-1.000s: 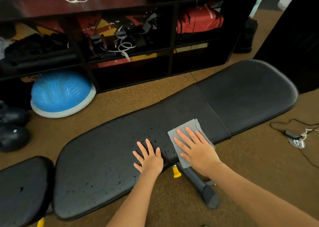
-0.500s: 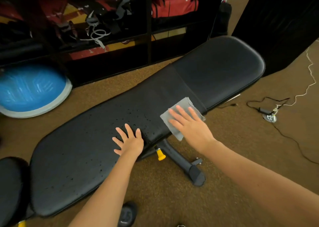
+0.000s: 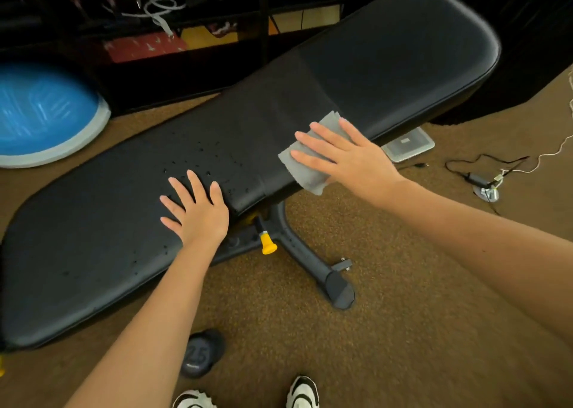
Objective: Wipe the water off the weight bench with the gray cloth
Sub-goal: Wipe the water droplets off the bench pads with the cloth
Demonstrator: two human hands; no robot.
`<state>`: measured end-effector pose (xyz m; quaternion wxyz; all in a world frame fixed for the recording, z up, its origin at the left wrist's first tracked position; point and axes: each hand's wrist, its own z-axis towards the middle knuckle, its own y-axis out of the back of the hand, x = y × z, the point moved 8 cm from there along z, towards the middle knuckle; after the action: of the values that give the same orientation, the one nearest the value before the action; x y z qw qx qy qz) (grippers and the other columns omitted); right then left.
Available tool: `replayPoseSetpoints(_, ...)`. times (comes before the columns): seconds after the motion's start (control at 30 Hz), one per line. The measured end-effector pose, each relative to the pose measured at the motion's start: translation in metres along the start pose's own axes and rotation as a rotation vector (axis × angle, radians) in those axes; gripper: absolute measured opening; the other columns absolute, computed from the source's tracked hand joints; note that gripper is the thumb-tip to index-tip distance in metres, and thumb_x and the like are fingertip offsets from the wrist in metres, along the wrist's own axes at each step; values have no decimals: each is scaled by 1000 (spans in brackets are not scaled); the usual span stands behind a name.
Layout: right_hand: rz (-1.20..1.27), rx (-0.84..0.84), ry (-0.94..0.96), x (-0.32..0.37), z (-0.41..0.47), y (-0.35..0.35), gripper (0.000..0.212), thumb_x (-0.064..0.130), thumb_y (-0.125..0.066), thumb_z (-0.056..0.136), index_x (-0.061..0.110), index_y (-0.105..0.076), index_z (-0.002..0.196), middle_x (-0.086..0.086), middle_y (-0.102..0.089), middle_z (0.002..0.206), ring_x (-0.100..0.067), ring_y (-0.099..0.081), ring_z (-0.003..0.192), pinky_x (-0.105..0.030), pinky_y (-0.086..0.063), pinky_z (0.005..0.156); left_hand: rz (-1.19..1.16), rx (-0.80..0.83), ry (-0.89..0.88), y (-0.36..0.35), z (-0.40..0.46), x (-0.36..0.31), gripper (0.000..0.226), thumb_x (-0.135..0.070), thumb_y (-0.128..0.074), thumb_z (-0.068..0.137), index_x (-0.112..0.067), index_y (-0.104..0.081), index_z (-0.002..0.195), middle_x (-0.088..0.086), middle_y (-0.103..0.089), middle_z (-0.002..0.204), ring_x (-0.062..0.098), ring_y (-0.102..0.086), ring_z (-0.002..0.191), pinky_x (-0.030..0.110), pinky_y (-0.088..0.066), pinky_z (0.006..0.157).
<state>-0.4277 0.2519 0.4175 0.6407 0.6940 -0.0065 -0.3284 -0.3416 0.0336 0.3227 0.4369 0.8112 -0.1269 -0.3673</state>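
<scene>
Pressing gray cloth (image 3: 310, 162) flat under right hand (image 3: 350, 159), left hand (image 3: 198, 212) flat (fingers spread), weight bench (image 3: 387, 57) running lower-left to upper-right

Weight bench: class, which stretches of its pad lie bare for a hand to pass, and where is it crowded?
Bare: the far end beyond the gray cloth, and the near end left of the left hand. Crowded: the middle of the bench, with both hands and water drops.

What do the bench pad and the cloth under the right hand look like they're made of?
Weight bench: the pad looks like black vinyl or faux leather, smooth with a soft sheen; water sits on it in beads instead of soaking in. Gray cloth: thin, matte fabric, perhaps microfiber; it lies limp and droops over the pad's near edge under the flat right hand.
</scene>
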Motion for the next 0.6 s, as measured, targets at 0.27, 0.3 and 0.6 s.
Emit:
replayPoseSetpoints(0.27,-102,-39,-21,7,2,-7,94,12,-73,74,19,-17,149,-8,-22,156,-33,-17,144,-54,-2,114,15,-40,-26,0,-1,0,57,-47,-10,99,-28,10,149,3,18,157,33,17,143,54,7,114)
replayPoseSetpoints(0.3,-116,-50,-21,10,3,-7,93,11,-72,75,18,-17,149,-8,-22,156,-33,-17,143,-55,-4,114,17,-46,-28,0,-1,0,57,-47,-10,99,-28,10,149,3,18,157,34,17,143,54,7,114)
replayPoseSetpoints(0.6,-132,-92,27,51,27,-6,72,8,-39,81,14,-17,149,-8,-24,155,-33,-21,142,-55,-9,113,0,-43,-27,1,-1,0,56,-45,-10,100,-27,10,149,2,19,157,33,18,143,53,8,114)
